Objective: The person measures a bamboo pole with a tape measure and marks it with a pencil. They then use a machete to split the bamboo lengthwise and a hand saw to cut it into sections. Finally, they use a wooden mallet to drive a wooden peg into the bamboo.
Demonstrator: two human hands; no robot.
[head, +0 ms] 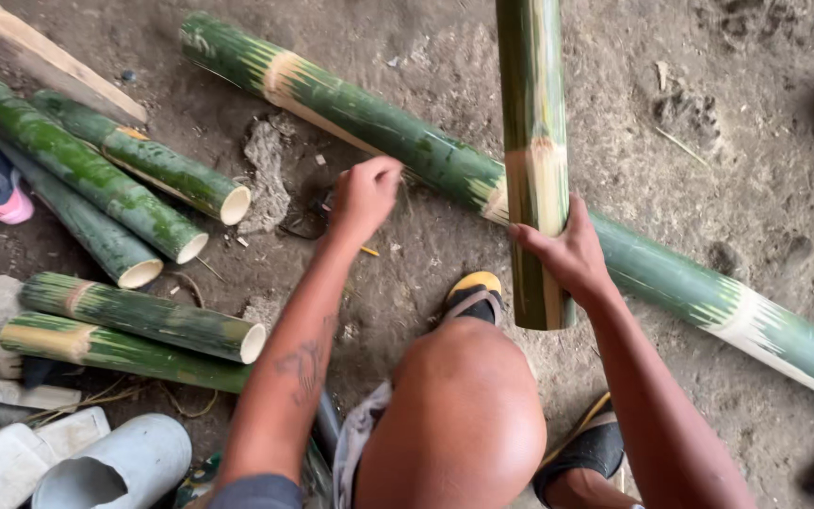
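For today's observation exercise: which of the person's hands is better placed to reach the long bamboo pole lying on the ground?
Probably the left hand: it hovers free beside the long bamboo pole, while the right hand grips the upright bamboo piece.

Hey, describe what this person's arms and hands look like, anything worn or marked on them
Both arms are bare from the upper arm down; no gloves, watch or rings show. The left hand belongs to a forearm bearing a dark tattoo, and a grey-blue sleeve edge shows at its upper arm. The right hand and its forearm carry no visible markings.
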